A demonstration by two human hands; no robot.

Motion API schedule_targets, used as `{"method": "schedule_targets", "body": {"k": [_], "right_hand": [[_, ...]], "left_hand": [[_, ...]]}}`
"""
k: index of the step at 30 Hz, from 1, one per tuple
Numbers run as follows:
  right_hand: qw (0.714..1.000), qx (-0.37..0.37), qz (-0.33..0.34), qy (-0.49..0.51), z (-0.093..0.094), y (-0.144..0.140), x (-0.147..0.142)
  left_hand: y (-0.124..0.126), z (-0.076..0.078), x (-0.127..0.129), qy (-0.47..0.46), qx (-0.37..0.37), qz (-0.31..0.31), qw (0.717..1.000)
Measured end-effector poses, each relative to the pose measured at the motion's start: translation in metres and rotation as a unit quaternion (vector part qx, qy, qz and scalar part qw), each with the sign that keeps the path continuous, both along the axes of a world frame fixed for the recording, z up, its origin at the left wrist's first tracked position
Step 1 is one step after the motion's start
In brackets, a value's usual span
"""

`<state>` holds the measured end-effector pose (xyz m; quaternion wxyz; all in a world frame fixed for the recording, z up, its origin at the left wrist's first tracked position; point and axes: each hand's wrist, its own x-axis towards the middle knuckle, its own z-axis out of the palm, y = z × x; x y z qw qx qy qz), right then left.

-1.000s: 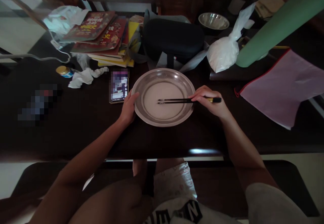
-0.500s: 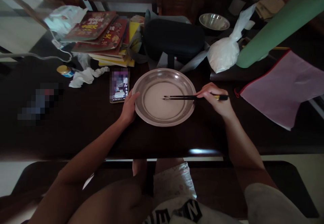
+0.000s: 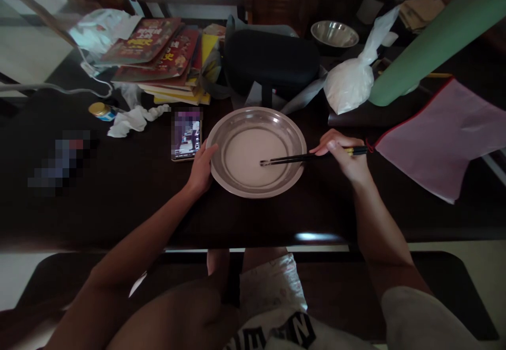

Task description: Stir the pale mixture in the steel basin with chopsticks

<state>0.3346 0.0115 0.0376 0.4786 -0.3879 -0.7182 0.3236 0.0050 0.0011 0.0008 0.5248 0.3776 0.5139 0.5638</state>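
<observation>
A round metal basin (image 3: 219,176) stands on the dark table, with a whitish, milky liquid (image 3: 249,149) in its bottom. My left hand (image 3: 202,168) grips the basin's left rim, thumb over the edge and fingers beneath or behind it, partly hidden. My right hand (image 3: 342,152) is closed around a pair of black chopsticks (image 3: 292,158) to the right of the basin. Their tips reach over the right rim and meet the liquid near the middle. The two sticks lie close together.
Left of the basin lies a lit phone (image 3: 187,134), then crumpled tissue (image 3: 132,120) and a small jar (image 3: 101,110). Behind are stacked books (image 3: 158,49) and a black case (image 3: 271,55). Rightward are a tied bag of white powder (image 3: 350,84), a green cylinder (image 3: 427,44) and a pinkish mesh cloth (image 3: 430,139).
My right hand has shifted slightly right, drawing the chopsticks with it. Their tips moved a little right and nearer to me, and the sticks came closer together. My left hand stayed put.
</observation>
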Motion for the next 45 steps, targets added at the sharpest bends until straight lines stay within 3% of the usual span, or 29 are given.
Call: {"method": "schedule_targets", "body": {"k": [4,9,15,20,26,32,37,42,45], "right_hand": [[0.998,0.003,0.048,-0.051,-0.0001,-0.0001,-0.0051],[1.000,0.000,-0.021,-0.015,0.0021,-0.0011,-0.0022],[0.998,0.009,0.048,-0.045,-0.0007,-0.0001,-0.0054],[1.000,0.008,-0.016,-0.008,0.0014,-0.0009,-0.0021],[0.998,-0.006,0.049,-0.046,0.0003,-0.0001,-0.0071],[1.000,-0.008,-0.018,-0.010,0.0013,-0.0007,-0.0022],[0.998,-0.013,0.047,-0.046,-0.0011,-0.0003,-0.0070],[1.000,-0.006,-0.013,-0.007,0.0001,-0.0004,-0.0028],[1.000,-0.022,0.009,-0.006,0.0003,-0.0007,-0.0031]], "left_hand": [[0.0005,-0.0016,-0.0003,-0.008,-0.009,0.009,1.000],[0.0008,-0.0026,-0.0006,-0.008,-0.004,0.007,1.000],[0.0004,0.0000,0.0007,-0.004,-0.009,0.015,1.000],[-0.0004,0.0009,0.0012,-0.007,0.001,0.010,1.000],[-0.0001,-0.0001,0.0009,-0.002,0.000,0.014,1.000],[0.0003,-0.0010,0.0003,-0.012,-0.002,0.002,1.000],[0.0006,-0.0012,0.0004,-0.011,0.000,0.004,1.000],[-0.0006,0.0018,0.0009,0.000,0.004,0.006,1.000],[-0.0005,0.0017,0.0007,0.004,0.005,0.004,1.000]]}}
